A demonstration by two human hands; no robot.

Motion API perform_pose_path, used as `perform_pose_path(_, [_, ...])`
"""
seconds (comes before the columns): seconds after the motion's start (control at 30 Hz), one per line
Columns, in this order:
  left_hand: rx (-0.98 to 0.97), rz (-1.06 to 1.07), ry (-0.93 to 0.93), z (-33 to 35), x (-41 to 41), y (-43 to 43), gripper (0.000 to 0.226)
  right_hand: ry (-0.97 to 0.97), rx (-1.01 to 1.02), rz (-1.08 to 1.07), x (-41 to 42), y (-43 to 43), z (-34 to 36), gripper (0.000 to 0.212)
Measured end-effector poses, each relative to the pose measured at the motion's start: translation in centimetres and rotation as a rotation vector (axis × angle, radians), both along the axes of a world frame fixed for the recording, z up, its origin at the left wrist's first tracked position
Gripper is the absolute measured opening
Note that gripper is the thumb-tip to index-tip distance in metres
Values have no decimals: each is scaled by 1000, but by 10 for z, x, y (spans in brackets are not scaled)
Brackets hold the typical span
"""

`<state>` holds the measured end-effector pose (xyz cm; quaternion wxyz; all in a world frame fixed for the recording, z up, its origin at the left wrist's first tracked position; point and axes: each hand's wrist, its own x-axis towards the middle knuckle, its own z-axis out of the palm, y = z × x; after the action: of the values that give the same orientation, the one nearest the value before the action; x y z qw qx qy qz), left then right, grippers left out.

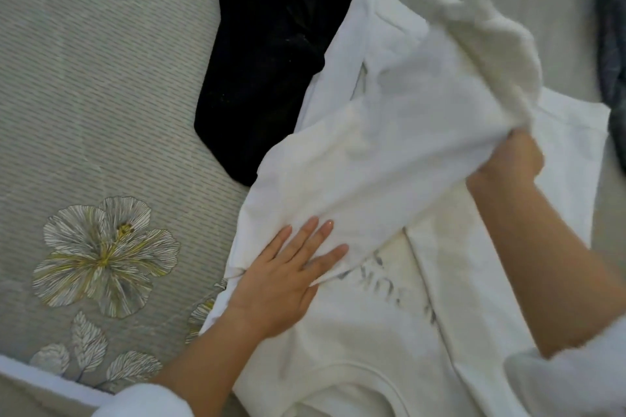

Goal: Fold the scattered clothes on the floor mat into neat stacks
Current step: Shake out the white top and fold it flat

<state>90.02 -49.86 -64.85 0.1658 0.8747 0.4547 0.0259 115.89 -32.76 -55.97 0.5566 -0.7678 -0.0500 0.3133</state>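
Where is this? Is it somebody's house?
Most likely a room at home, down on the floor: a flower-printed mat, a white T-shirt spread out for folding, and a black garment lying beside it.

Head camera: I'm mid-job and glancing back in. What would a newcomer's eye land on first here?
The big white T-shirt filling the centre and right stands out first. The right hand grips one side of it, lifted over the rest, and the left hand presses flat on the fold at lower centre. Next is the black garment at upper centre, its edge overlapped by the shirt, on the grey floor mat with a large flower print at lower left.
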Motion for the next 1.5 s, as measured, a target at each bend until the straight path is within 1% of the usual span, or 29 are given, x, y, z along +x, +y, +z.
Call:
perform_pose_path(0.03, [-3,-5,0,1,0,0,61,113,-48,-40,13,-25,-9,11])
perform_pose_path(0.07, [-8,-7,0,2,0,1,60,223,-91,-43,23,-47,-17,18])
perform_pose_path(0.1, [-15,-6,-1,3,1,1,60,327,-112,-18,31,-62,-23,31])
perform_pose_path(0.13, [-12,0,-4,2,2,2,59,383,-117,18,38,-68,-27,40])
perform_pose_path(0.17, [-8,7,-4,1,2,2,58,398,-120,64,44,-68,-29,44])
perform_pose_path(0.23, [-6,11,7,0,3,2,57,390,-128,123,53,-57,-28,44])
perform_pose_path(0.33, [-20,-1,11,1,3,2,54,407,-146,97,64,-38,-24,43])
perform_pose_path(0.37, [-29,-7,6,1,3,2,53,377,-145,90,67,-31,-23,42])
perform_pose_path(0.43, [-60,-26,-38,6,0,2,50,210,-164,96,78,-18,-17,45])
perform_pose_path(0.47, [-82,-39,-83,9,-1,2,49,111,-139,72,87,-12,-12,51])
perform_pose_path(0.53, [-99,-64,-180,19,-3,3,46,-7,-7,65,108,-3,0,60])
perform_pose_path(0.6, [-109,-91,-220,31,-1,2,45,-91,88,88,125,-4,9,51])
perform_pose_path(0.63, [-116,-115,-206,35,2,0,45,-104,78,103,133,-10,9,47])
perform_pose_path(0.67, [-121,-149,-161,37,5,-1,46,-81,35,130,141,-19,6,46])
perform_pose_path(0.7, [-128,-190,-90,37,8,-4,48,-32,-56,160,147,-30,1,43])
perform_pose_path(0.77, [-169,-229,52,31,7,-10,53,59,-303,210,155,-51,-17,29])
perform_pose_path(0.8, [-191,-229,85,28,7,-12,55,54,-392,197,157,-61,-26,26])
perform_pose_path(0.83, [-202,-222,94,26,6,-13,56,-9,-446,185,158,-68,-33,31])
perform_pose_path(0.87, [-204,-215,97,25,6,-14,57,-148,-485,196,158,-75,-39,44])
perform_pose_path(0.9, [-200,-214,101,25,7,-15,56,-335,-533,250,156,-83,-43,57])
perform_pose_path(0.93, [-192,-215,104,25,8,-16,57,-525,-562,341,149,-93,-42,66])
perform_pose_path(0.97, [-187,-215,106,24,9,-18,57,-679,-552,463,139,-105,-42,69])
perform_pose_path(1.0, [-185,-208,107,24,10,-20,58,-782,-520,610,128,-119,-43,70])
perform_pose_path(1.03, [-183,-197,110,25,12,-23,58,-845,-496,774,115,-136,-47,69])
perform_pose_path(1.1, [-168,-179,124,26,15,-27,58,-904,-523,1085,90,-177,-56,67])
perform_pose_path(1.17, [-161,-179,144,25,17,-31,59,-911,-617,1284,68,-223,-66,65])
perform_pose_path(1.27, [-171,-202,177,23,15,-42,62,-918,-680,1402,50,-281,-70,65])
perform_pose_path(1.37, [-196,-238,191,25,8,-57,63,-925,-717,1537,49,-321,-63,69])
perform_pose_path(1.5, [-236,-346,183,30,-12,-76,61,-964,-817,1651,58,-363,-50,77])
